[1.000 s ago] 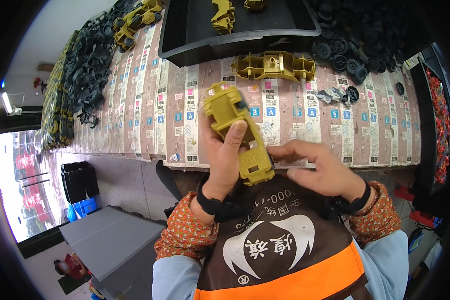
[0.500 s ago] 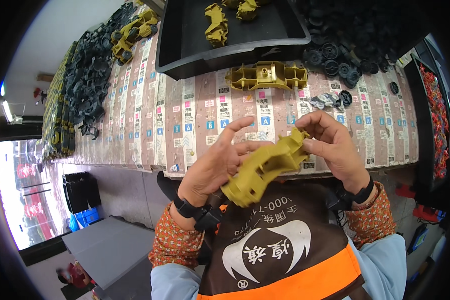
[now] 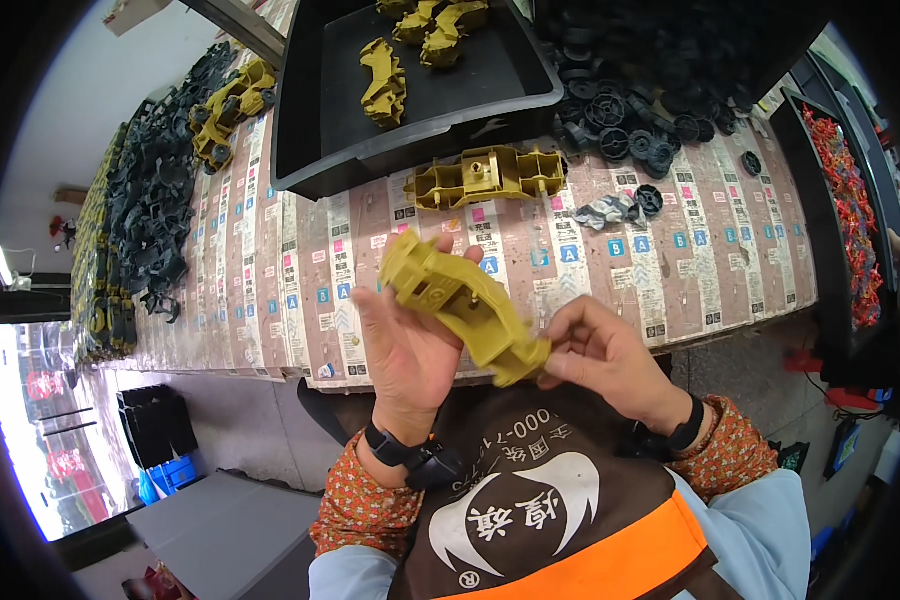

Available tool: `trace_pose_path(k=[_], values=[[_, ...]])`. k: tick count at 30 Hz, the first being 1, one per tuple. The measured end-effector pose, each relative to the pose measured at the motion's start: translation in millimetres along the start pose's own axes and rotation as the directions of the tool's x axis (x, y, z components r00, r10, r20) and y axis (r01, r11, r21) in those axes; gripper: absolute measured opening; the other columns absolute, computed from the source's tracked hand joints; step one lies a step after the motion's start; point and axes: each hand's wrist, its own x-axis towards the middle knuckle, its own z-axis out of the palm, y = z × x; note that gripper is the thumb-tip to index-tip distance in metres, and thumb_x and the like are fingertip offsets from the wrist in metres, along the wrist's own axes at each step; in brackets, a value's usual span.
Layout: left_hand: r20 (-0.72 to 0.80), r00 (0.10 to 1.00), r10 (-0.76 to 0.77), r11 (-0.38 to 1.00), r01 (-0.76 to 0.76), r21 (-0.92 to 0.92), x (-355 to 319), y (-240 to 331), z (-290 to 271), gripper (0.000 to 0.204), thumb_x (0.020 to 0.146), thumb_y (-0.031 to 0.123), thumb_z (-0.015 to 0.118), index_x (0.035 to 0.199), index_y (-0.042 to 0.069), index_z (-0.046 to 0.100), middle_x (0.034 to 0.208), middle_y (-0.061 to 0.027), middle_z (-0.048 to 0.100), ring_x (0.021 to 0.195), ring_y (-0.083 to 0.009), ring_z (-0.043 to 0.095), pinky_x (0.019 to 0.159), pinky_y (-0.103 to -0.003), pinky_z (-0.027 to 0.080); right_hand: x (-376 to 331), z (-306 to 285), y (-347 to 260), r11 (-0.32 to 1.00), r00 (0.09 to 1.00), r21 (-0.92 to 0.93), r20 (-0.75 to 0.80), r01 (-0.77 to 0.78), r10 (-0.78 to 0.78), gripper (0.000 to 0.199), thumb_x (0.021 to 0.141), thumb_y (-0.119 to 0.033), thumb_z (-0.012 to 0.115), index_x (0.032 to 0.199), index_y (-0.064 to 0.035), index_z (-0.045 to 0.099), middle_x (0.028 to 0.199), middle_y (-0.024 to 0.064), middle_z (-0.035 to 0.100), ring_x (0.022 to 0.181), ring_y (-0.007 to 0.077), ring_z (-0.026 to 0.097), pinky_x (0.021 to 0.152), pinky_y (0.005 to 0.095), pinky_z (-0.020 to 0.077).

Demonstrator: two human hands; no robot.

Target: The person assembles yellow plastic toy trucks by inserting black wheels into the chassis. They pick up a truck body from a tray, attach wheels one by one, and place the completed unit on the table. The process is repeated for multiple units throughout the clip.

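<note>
left hand [image 3: 410, 345] fingers gripping yellow plastic part [image 3: 460, 300], right hand [image 3: 600, 355] fingers pinching its partly hidden lower end

Yellow part [image 3: 465, 305] turned, right hand [image 3: 605, 355] lowered

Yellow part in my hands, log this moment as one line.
left hand: holds yellow part | right hand: pinches its lower end | part: tilted, above table edge | second yellow part: on table by black tray
</note>
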Motion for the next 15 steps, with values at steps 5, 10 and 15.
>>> trace_pose_path(k=[5, 10, 15], values=[[-0.159, 0.983, -0.092, 0.938, 0.139, 0.316, -9, -3, -7, 0.053, 0.104, 0.042, 0.062, 0.141, 0.008, 0.047, 0.128, -0.0122, 0.061, 0.119, -0.0291, 0.066, 0.089, -0.038, 0.061, 7, -17, -49, 0.791, 0.984, -0.611, -0.125, 0.023, -0.125, 0.019, 0.095, -0.009, 0.066, 0.113, -0.0028, 0.067, 0.105, 0.0046, 0.066, 0.089, 0.0122, 0.064, 0.08, 0.031, 0.0555], [-0.192, 0.976, -0.101, 0.935, 0.159, 0.317, -14, 6, 8, 0.049, 0.105, 0.041, 0.062, 0.138, 0.009, 0.047, 0.12, -0.0107, 0.063, 0.112, -0.0246, 0.069, 0.078, -0.031, 0.063, 31, -100, -84, 0.009, 0.721, -0.996, -0.072, -0.091, -0.689, 0.024, 0.094, -0.004, 0.061, 0.117, -0.0057, 0.068, 0.096, 0.0169, 0.062, 0.089, 0.0373, 0.064, 0.079, 0.0434, 0.0511], [-0.123, 0.966, -0.229, 0.919, 0.257, 0.299, -15, 13, -6, 0.051, 0.105, 0.044, 0.06, 0.137, 0.005, 0.05, 0.123, -0.0119, 0.063, 0.112, -0.0244, 0.069, 0.08, -0.032, 0.064, 41, -116, -85, -0.131, 0.788, -0.98, -0.039, -0.15, -0.615, 0.024, 0.091, -0.004, 0.065, 0.116, -0.0053, 0.066, 0.101, 0.0183, 0.059, 0.096, 0.0402, 0.062, 0.081, 0.0467, 0.0499]])
